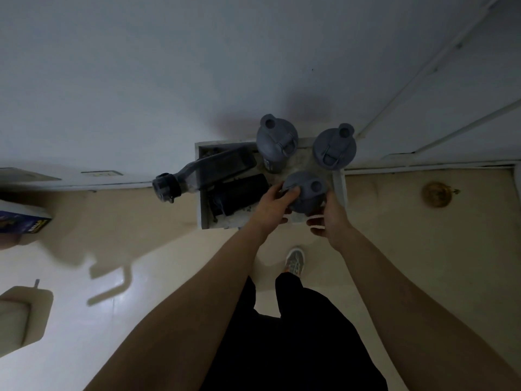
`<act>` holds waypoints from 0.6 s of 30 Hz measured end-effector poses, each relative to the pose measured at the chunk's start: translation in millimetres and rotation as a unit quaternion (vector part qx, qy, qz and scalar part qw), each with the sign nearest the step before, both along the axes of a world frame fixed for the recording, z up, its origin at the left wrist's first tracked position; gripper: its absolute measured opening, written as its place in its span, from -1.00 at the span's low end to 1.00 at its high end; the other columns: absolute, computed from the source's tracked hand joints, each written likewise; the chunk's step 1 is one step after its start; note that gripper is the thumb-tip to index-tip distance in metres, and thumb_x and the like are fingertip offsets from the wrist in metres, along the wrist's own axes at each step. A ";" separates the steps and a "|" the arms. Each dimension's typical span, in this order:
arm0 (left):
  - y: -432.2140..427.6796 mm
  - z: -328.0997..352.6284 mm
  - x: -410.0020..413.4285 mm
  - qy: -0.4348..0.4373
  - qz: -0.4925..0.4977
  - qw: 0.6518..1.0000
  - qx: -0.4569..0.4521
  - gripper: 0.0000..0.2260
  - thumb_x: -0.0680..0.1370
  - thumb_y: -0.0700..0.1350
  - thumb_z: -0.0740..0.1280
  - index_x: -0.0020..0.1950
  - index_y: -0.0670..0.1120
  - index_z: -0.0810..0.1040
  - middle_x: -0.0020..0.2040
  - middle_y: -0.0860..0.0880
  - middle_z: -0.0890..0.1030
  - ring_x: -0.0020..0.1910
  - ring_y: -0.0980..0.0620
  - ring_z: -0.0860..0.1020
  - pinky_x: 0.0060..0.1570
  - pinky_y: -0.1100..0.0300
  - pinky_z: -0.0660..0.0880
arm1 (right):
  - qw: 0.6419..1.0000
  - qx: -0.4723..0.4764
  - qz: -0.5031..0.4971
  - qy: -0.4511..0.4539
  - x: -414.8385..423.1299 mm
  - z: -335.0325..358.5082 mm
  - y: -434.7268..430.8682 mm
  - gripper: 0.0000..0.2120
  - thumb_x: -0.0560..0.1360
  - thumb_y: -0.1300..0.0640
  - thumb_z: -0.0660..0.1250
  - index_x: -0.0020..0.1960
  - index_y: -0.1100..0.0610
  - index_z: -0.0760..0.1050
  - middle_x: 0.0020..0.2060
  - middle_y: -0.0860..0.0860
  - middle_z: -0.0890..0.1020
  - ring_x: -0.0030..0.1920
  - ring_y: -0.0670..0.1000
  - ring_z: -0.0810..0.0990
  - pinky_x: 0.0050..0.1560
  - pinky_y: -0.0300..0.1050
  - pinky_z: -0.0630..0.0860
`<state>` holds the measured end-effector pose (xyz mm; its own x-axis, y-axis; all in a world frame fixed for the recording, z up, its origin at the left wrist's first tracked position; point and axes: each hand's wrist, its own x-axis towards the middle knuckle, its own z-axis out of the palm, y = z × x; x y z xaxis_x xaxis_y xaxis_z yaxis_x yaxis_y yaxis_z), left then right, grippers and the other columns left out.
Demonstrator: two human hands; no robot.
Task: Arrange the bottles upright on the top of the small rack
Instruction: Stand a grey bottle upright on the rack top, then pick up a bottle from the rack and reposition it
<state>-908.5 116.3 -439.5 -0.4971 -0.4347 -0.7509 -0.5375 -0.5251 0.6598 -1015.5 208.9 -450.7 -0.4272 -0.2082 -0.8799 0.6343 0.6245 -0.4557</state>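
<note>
The near bottle (306,191) stands at the front of the small rack (339,187), close to the right edge. We look straight down on its grey lid, so its long side runs up and down and its top points at the ceiling. The left hand (277,206) is wrapped around its left side, with fingers over the edge of the lid. The right hand (328,221) is beside it on the right, fingers partly curled. I cannot tell if that hand touches the bottle or only guards it.

I think the person is setting this bottle down straight. To do that well, the bottom should sit flat on the rack top, not hang over the front edge. Let go slowly, and keep both hands near until it does not wobble.

Two more bottles stand behind it. The back left bottle (276,139) and the back right bottle (334,148) are both upright, lids up, close together but not touching as far as I can see.

Two are not done. A clear bottle (197,176) lies on its side. Its cap sticks out past the left edge of the rack, so its long side points left and a bit toward us. A dark bottle (239,197) lies flat next to it, near the left hand.

The rack sits in the corner by the wall (141,80). The person's shoe (295,261) is on the floor (141,263) just in front.
</note>
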 end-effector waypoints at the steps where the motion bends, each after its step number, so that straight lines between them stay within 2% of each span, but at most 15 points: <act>1: -2.5 1.6 1.6 0.004 0.002 1.000 0.003 -0.58 0.61 0.09 0.31 0.43 -0.03 0.40 0.25 -0.10 0.55 0.03 -0.02 0.58 0.07 0.03 0.52 | 1.000 -0.006 -0.010 0.000 2.5 -0.2 1.2 -0.47 0.59 -0.30 0.02 -0.08 0.09 0.54 -0.22 0.09 0.59 -0.29 0.06 0.51 -0.19 -0.07 0.43; 2: -4.6 3.8 3.7 0.006 0.005 1.000 0.003 -0.60 0.61 0.08 0.31 0.40 -0.02 0.41 0.23 -0.08 0.56 0.00 0.02 0.57 0.08 0.04 0.52 | 1.000 -0.012 -0.026 0.000 5.2 -1.9 3.3 -0.50 0.60 -0.28 0.03 -0.09 0.07 0.54 -0.23 0.09 0.60 -0.28 0.07 0.51 -0.20 -0.08 0.41; 4: -9.5 4.0 11.6 -0.002 0.010 1.000 0.004 -0.53 0.61 0.09 0.31 0.48 -0.03 0.38 0.28 -0.07 0.54 0.01 0.02 0.58 0.08 0.06 0.52 | 0.999 -0.005 -0.054 -0.002 13.9 -6.4 8.9 -0.59 0.61 -0.22 0.05 -0.09 0.04 0.51 -0.22 0.08 0.59 -0.28 0.07 0.49 -0.21 -0.09 0.37; 6: -14.1 -1.1 27.3 -0.030 0.009 0.999 0.006 -0.53 0.62 0.04 0.31 0.50 -0.07 0.39 0.27 -0.07 0.54 0.02 -0.01 0.58 0.04 0.09 0.52 | 0.999 0.027 -0.042 0.000 26.8 -16.6 14.7 -0.65 0.62 -0.16 0.08 0.08 0.08 0.47 -0.23 0.10 0.57 -0.30 0.09 0.47 -0.23 -0.10 0.36; 8: -18.4 -10.8 50.9 -0.073 0.053 0.996 0.019 -0.64 0.63 -0.04 0.29 0.40 -0.12 0.50 0.17 -0.09 0.57 -0.08 -0.01 0.58 -0.07 0.13 0.49 | 0.997 0.047 0.052 0.017 47.1 -27.0 16.1 -0.69 0.64 -0.02 0.14 0.21 0.18 0.43 -0.24 0.10 0.55 -0.31 0.09 0.47 -0.25 -0.11 0.39; 10: -20.7 -23.4 77.0 -0.119 0.144 0.981 0.045 -0.79 0.63 -0.09 0.27 0.19 -0.15 0.56 0.08 -0.13 0.58 -0.16 -0.02 0.55 -0.10 0.10 0.46 | 0.978 0.028 0.193 0.075 71.8 -31.9 8.7 -0.73 0.61 0.09 0.20 0.22 0.23 0.48 -0.12 0.10 0.60 -0.18 0.10 0.54 -0.13 -0.07 0.46; 12: -20.6 -32.5 97.5 -0.149 0.238 0.956 0.083 -0.86 0.62 -0.10 0.26 0.05 -0.14 0.54 0.04 -0.14 0.58 -0.16 -0.07 0.55 -0.06 0.05 0.49 | 0.931 -0.005 0.324 0.171 92.6 -30.4 -8.6 -0.72 0.56 0.10 0.28 0.25 0.15 0.50 0.12 0.12 0.57 0.02 0.10 0.54 0.02 -0.07 0.46; 13: -20.1 -36.2 104.0 -0.152 0.271 0.945 0.104 -0.85 0.62 -0.09 0.25 0.06 -0.14 0.53 0.06 -0.15 0.58 -0.11 -0.10 0.56 0.00 0.01 0.52 | 0.896 -0.017 0.379 0.231 100.1 -29.4 -20.3 -0.67 0.54 0.08 0.31 0.28 0.12 0.48 0.20 0.12 0.51 0.09 0.10 0.51 0.07 -0.06 0.45; 16: -20.2 -45.0 112.4 -0.115 0.351 0.915 0.161 -0.75 0.64 -0.04 0.22 0.25 -0.12 0.48 0.23 -0.17 0.55 0.12 -0.19 0.57 0.11 -0.06 0.52 | 0.749 -0.031 0.501 0.433 112.8 -31.2 -61.9 -0.47 0.46 0.04 0.37 0.39 0.10 0.37 0.33 0.12 0.40 0.27 0.17 0.42 0.21 0.04 0.45; 17: -21.4 -47.1 111.9 -0.097 0.378 0.904 0.173 -0.72 0.65 -0.03 0.21 0.31 -0.11 0.47 0.28 -0.17 0.54 0.18 -0.21 0.57 0.11 -0.05 0.52 | 0.709 -0.034 0.519 0.477 113.3 -34.6 -74.9 -0.41 0.42 0.04 0.39 0.41 0.11 0.35 0.35 0.13 0.39 0.31 0.18 0.40 0.25 0.06 0.45; 18: -23.1 -49.3 110.7 -0.079 0.403 0.894 0.181 -0.71 0.65 -0.02 0.21 0.33 -0.10 0.46 0.32 -0.17 0.53 0.23 -0.22 0.57 0.14 -0.06 0.52 | 0.682 -0.026 0.536 0.496 112.9 -38.3 -86.1 -0.37 0.39 0.04 0.42 0.41 0.12 0.33 0.36 0.13 0.39 0.34 0.19 0.38 0.29 0.10 0.44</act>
<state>-797.8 93.2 -488.9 -0.0073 -0.3175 -0.9482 0.0397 -0.9476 0.3170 -902.6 122.8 -489.0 -0.3856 -0.8889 -0.2473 -0.8115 0.4543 -0.3676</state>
